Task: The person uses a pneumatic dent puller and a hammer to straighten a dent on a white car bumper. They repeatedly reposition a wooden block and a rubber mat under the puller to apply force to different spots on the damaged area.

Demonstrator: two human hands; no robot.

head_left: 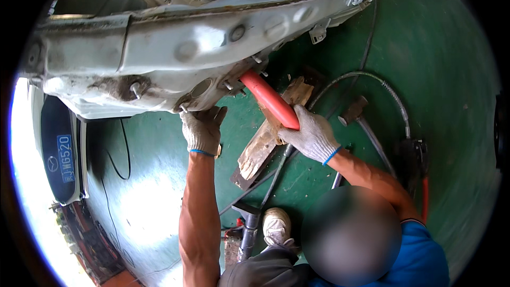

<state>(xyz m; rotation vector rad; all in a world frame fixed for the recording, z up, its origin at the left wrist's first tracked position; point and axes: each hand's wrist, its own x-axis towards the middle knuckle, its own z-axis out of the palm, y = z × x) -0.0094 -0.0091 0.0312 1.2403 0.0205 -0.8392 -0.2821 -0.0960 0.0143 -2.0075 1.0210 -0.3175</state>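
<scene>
Nearest the camera, at the lower right, a round blurred patch (350, 236), with everything beneath it impossible to make out; beside it a blue sleeve (425, 255), and to its left a dark trouser leg (260, 272) cut off by the lower edge, with a pale shoe (277, 226) just beyond. Farther forward, the right hand (312, 134) in a pale knitted glove, with its fingers closed around the lower end of a smooth red bar (271, 101). Slanting from there up and leftward, the bar, with its upper end hidden at the underside of a dirty, pale vehicle shell (207, 42). By the shell's lower rim, the left hand (203, 130), also gloved, raised close to a stud, with its fingers partly lost against the metal; cannot tell whether gripping or merely touching. Beneath the bar, partly covered, a splintered wooden plank (260, 151) on the green floor (451, 74). Rightward, a hammer (366, 125) near a looped hose (396, 95), with its handle disappearing behind the right forearm. At far left, a parked vehicle (53, 127), bent by the lens and bordered by glare.
</scene>
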